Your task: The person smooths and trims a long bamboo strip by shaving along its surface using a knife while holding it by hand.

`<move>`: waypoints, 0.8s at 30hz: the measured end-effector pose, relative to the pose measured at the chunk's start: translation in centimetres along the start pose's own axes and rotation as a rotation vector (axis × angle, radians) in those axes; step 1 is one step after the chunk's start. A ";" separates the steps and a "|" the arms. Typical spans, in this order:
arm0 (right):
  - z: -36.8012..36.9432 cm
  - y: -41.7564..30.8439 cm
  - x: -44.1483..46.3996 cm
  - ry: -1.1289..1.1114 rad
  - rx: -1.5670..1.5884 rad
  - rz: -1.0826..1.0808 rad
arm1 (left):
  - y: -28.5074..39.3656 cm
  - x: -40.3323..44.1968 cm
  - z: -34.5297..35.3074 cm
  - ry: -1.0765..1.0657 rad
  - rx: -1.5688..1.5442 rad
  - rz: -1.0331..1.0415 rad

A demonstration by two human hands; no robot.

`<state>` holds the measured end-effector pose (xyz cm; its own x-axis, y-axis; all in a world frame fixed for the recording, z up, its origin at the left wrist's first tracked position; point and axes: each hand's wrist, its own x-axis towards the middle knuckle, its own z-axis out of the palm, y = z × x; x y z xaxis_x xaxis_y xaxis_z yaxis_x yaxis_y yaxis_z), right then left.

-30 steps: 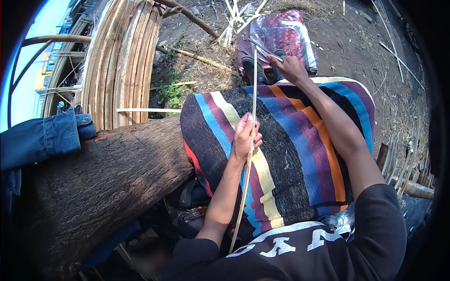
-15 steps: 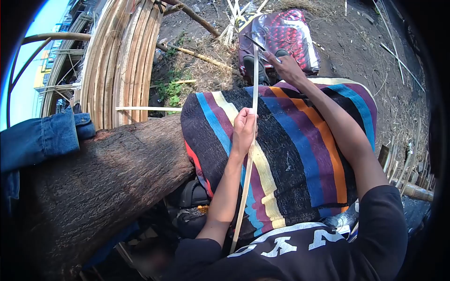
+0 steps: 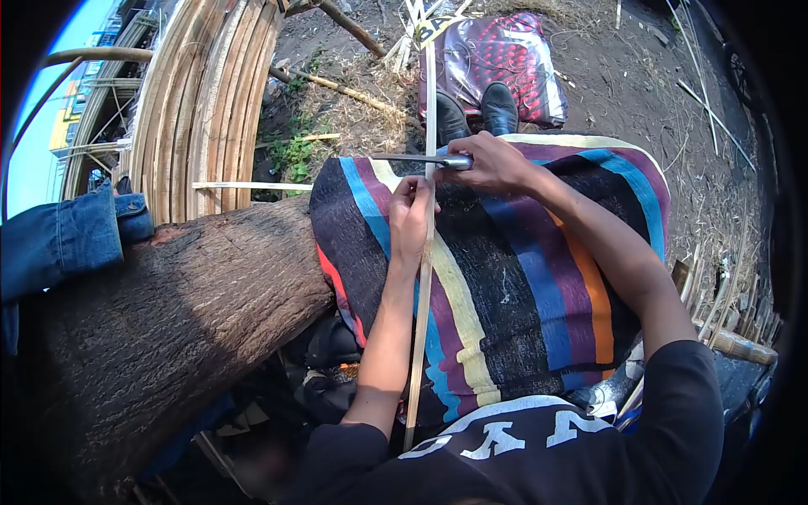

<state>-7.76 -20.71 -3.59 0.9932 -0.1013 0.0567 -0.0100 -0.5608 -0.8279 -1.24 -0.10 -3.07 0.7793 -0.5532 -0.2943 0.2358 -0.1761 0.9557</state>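
Observation:
A long, thin bamboo strip [image 3: 422,290] runs from near my chest, across my lap, to beyond my knees. My left hand [image 3: 410,220] is closed around it, fingers pinching it just below the blade. My right hand [image 3: 492,166] grips a knife [image 3: 408,157] by its silvery handle. The dark blade lies crosswise over the strip and points left. Whether its edge bites into the strip I cannot tell. A striped cloth [image 3: 526,286] covers my lap and knees under both hands.
A thick log [image 3: 194,311] lies at my left, with a denim sleeve [image 3: 76,240] over it. Bundled wooden slats [image 3: 198,109] stand beyond. My black boots [image 3: 499,109] rest by a red and white patterned sack [image 3: 530,63]. Bamboo pieces [image 3: 732,341] lie at right.
My right hand has drawn the knife back along the strip toward my left hand, and the blade has turned to lie crosswise. My left hand has moved slightly forward.

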 end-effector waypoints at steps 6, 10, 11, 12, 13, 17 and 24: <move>-3.5 -1.5 0.5 0.053 0.084 0.040 | 1.3 -0.8 -0.1 -0.192 -0.326 -0.054; -3.1 -0.4 -0.1 0.066 0.344 0.155 | 1.6 -1.1 0.7 -0.181 -0.140 -0.043; -3.1 -0.6 -0.3 0.072 0.344 0.154 | 1.7 -1.0 1.0 -0.171 -0.047 -0.034; -3.1 -0.8 -0.5 0.028 0.460 0.255 | 1.1 -0.8 1.2 -0.161 -0.018 -0.010; -3.3 -1.4 -0.7 -0.017 0.575 0.356 | 1.1 -0.8 1.3 -0.166 -0.016 -0.007; -3.6 -2.1 -1.0 -0.066 0.673 0.438 | 0.9 -0.7 1.5 -0.140 0.001 -0.049; -2.5 -0.8 -1.1 -0.104 0.843 0.514 | 1.2 -0.8 1.2 -0.314 -0.124 -0.026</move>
<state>-9.12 -22.20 -1.65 0.8969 -0.0734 -0.4361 -0.3966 0.3028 -0.8666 -2.33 -0.86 -1.66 0.5600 -0.7767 -0.2882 0.3377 -0.1036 0.9355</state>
